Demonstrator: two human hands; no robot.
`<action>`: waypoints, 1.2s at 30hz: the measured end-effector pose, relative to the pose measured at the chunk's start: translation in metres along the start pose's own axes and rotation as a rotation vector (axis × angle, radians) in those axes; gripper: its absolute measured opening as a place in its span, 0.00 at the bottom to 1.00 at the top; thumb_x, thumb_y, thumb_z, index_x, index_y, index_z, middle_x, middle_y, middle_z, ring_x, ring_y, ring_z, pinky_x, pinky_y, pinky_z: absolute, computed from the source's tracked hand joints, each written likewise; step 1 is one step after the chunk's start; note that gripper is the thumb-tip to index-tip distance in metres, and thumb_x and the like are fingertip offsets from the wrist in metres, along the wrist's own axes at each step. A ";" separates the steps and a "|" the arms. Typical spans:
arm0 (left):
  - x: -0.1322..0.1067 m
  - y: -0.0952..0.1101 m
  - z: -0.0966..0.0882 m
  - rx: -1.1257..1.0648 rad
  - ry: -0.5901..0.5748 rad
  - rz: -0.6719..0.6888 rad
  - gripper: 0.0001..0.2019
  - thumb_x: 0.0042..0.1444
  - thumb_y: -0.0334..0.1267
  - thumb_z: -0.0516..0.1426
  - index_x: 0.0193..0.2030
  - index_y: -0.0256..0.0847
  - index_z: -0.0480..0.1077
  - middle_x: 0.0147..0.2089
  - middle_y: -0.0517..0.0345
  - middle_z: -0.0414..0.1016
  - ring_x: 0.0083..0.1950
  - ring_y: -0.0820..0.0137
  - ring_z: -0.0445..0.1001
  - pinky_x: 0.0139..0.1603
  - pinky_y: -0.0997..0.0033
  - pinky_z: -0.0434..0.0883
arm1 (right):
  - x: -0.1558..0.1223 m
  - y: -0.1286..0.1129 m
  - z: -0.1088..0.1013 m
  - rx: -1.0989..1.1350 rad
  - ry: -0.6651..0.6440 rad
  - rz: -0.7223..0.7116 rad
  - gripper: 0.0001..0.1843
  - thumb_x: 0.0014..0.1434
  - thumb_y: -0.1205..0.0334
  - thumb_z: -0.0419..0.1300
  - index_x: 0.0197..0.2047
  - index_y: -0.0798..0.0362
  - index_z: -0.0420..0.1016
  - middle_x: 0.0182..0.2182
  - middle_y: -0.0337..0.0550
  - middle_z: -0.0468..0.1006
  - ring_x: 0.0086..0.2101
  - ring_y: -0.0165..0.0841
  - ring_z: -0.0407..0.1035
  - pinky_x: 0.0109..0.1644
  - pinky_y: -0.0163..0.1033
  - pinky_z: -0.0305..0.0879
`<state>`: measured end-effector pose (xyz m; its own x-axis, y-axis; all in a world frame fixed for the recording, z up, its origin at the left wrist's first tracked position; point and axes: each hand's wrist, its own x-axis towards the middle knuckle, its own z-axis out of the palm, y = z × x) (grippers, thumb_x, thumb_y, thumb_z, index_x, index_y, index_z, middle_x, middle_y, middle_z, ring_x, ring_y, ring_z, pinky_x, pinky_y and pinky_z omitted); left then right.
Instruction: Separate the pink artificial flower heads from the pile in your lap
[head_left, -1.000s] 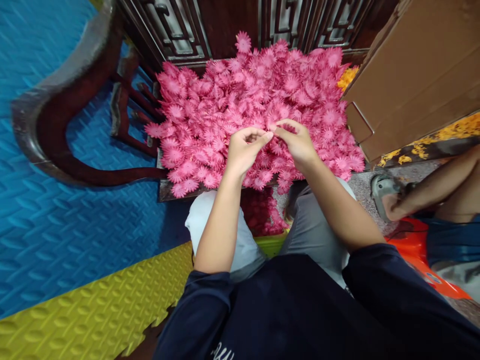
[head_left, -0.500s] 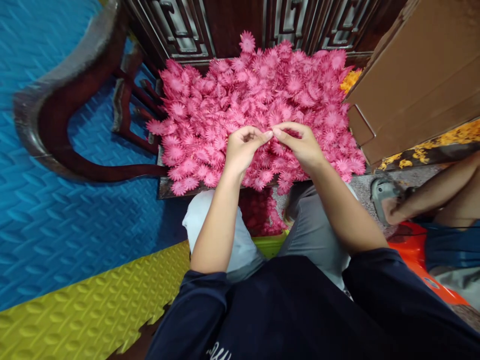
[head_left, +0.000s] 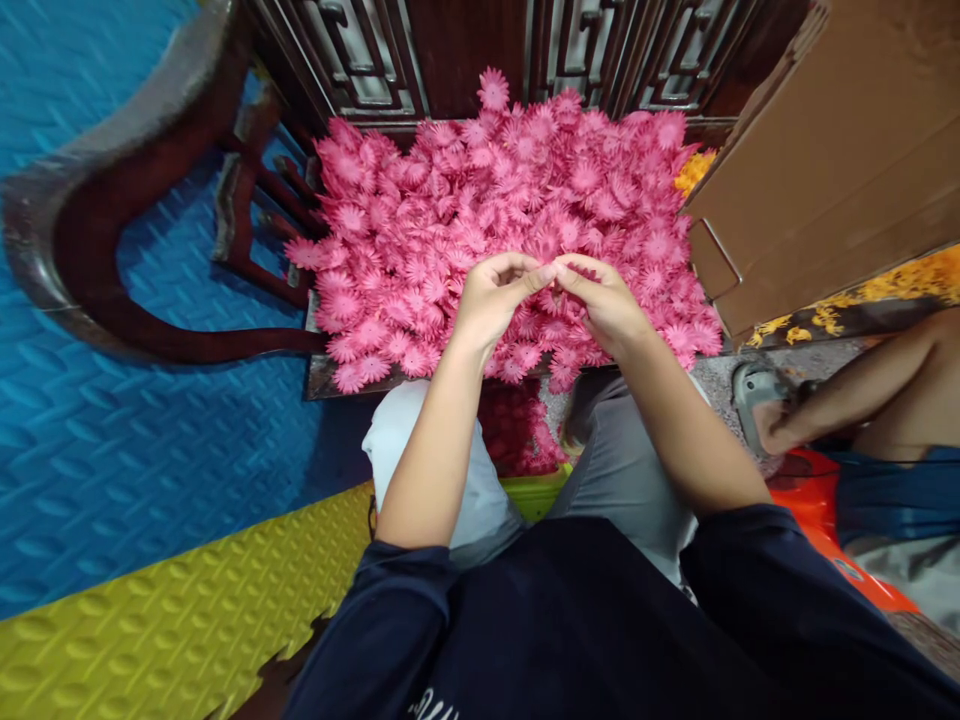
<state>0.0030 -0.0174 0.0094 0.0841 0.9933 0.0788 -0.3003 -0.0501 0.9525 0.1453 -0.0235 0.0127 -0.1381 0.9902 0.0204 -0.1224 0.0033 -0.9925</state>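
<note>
A big heap of pink artificial flowers [head_left: 450, 210] covers a dark wooden seat in front of me. Over the near middle of the heap, my left hand [head_left: 491, 300] and my right hand [head_left: 604, 300] meet fingertip to fingertip. Both are curled in a pinch around a small pink flower piece [head_left: 550, 272] held between them. More pink flowers [head_left: 517, 430] lie lower down between my knees, partly hidden by my forearms.
A dark carved wooden chair [head_left: 112, 260] stands at the left on blue foam matting [head_left: 150, 440], with yellow matting [head_left: 187, 620] nearer me. A brown cardboard box [head_left: 825, 150] leans at the right over orange flowers [head_left: 862, 300]. Another person's leg [head_left: 862, 390] sits at the right.
Both hands stay pinched together over the heap; they have shifted only slightly, and the view has drifted a little.
</note>
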 end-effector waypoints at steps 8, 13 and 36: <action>0.001 -0.006 -0.002 0.073 -0.092 0.052 0.15 0.39 0.49 0.69 0.29 0.41 0.76 0.33 0.60 0.78 0.37 0.73 0.76 0.45 0.69 0.73 | -0.001 -0.002 -0.004 -0.058 0.052 0.000 0.17 0.46 0.45 0.67 0.28 0.50 0.72 0.31 0.37 0.75 0.38 0.31 0.70 0.44 0.37 0.68; -0.002 -0.004 -0.006 0.147 -0.029 0.129 0.10 0.49 0.45 0.65 0.30 0.41 0.74 0.31 0.60 0.75 0.36 0.74 0.74 0.44 0.70 0.71 | 0.002 0.004 -0.010 -0.019 0.086 0.025 0.18 0.45 0.45 0.68 0.30 0.49 0.72 0.31 0.37 0.76 0.37 0.30 0.70 0.44 0.38 0.69; 0.006 0.020 -0.056 0.059 0.661 0.064 0.04 0.58 0.29 0.56 0.40 0.37 0.67 0.30 0.63 0.66 0.29 0.79 0.65 0.37 0.74 0.64 | 0.011 0.012 -0.021 0.040 0.247 0.183 0.11 0.45 0.55 0.68 0.29 0.49 0.71 0.28 0.36 0.75 0.30 0.29 0.69 0.36 0.37 0.70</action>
<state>-0.0558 -0.0066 0.0122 -0.5380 0.8418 -0.0429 -0.2311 -0.0983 0.9680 0.1626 -0.0094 -0.0013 0.0814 0.9778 -0.1932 -0.1565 -0.1789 -0.9713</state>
